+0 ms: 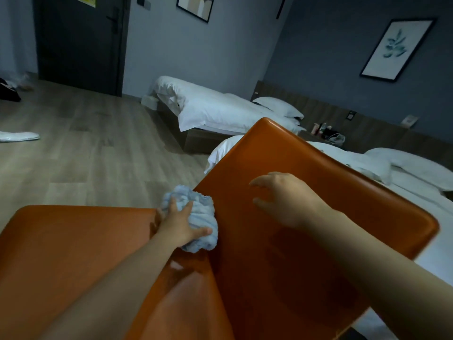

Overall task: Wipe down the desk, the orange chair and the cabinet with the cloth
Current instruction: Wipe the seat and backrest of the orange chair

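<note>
The orange chair [282,253] fills the lower part of the view, its backrest slanting up to the right and its seat stretching to the left. My left hand [180,225] presses a bunched light-blue cloth [198,212] against the left edge of the backrest, where it meets the seat. My right hand [284,197] hovers over the face of the backrest with its fingers spread and nothing in it. The desk and the cabinet are out of view.
Two beds with white linen stand behind the chair, the near bed [367,165] right against it and the far bed [215,106] beyond. A bedside shelf [326,133] holds small bottles. Wooden floor [85,155] stretches left to a dark door [81,40].
</note>
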{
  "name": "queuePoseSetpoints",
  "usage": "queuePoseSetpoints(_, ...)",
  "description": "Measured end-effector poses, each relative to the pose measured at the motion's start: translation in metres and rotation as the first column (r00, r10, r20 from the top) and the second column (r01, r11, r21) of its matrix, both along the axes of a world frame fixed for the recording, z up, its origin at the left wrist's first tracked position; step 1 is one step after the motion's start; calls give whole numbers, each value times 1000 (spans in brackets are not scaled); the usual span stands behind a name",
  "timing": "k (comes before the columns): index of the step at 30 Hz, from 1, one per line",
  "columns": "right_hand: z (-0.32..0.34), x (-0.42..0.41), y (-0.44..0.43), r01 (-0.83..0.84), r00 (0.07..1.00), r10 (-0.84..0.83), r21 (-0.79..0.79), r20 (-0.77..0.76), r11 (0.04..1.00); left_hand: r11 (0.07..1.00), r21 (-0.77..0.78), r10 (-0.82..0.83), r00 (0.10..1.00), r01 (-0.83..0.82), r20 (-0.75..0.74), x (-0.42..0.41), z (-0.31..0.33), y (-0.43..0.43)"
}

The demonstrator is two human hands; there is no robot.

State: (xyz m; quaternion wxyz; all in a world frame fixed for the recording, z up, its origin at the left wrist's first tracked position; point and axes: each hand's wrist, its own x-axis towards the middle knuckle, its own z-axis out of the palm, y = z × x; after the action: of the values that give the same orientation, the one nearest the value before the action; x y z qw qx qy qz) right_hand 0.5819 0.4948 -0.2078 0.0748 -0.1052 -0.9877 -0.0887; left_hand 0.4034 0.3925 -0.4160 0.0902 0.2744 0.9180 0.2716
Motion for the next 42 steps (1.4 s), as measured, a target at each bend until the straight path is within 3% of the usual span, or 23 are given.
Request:
queuePoseSetpoints(4, 19, 16, 5, -30, 998, 30, 19, -46, 999, 998, 67, 22, 998, -18, -60, 13, -9, 10)
queuePoseSetpoints(7, 36, 22, 16, -33, 996, 36, 46, -81, 998, 972, 196, 119, 992, -127, 51, 18, 6, 14)
queuePoseSetpoints(10, 50, 24, 31, 13, 991, -6, 55, -134, 998, 937, 340, 99, 995, -86, -21, 14, 31, 17)
queuePoseSetpoints(14, 62, 22, 57, 133, 980, -120, 70, -158, 989, 815, 569, 205, 974, -113, -101, 13, 92, 23)
queuePoseSetpoints(18, 67, 28, 85, 319, 943, -320, -22, -86, 947, 692, 718, 168, 984, -73, -61, 26, 149, 38)
queuePoseSetpoints(22, 70, 28, 99, 327, 943, -332, -155, -13, 932, 699, 715, 103, 986, 24, -134, 39, 184, 60)
queuePoseSetpoints(26, 84, 37, 106, 333, 941, -298, -294, 160, 896, 697, 716, 121, 978, 37, -168, 41, 202, 82)
queuePoseSetpoints(28, 84, 44, 110, 316, 948, -276, -388, 158, 866, 712, 700, 105, 977, 54, -183, 42, 204, 95)
queuePoseSetpoints(31, 78, 47, 114, 259, 965, -252, -367, 69, 893, 712, 696, 75, 975, 93, -208, 45, 208, 115)
queuePoseSetpoints(36, 74, 46, 112, 176, 982, -189, -336, -4, 925, 839, 531, 41, 959, 120, -281, 52, 211, 149)
queuePoseSetpoints(42, 73, 45, 114, 181, 982, -191, -321, 0, 930, 832, 540, 44, 955, 128, -295, 46, 202, 160)
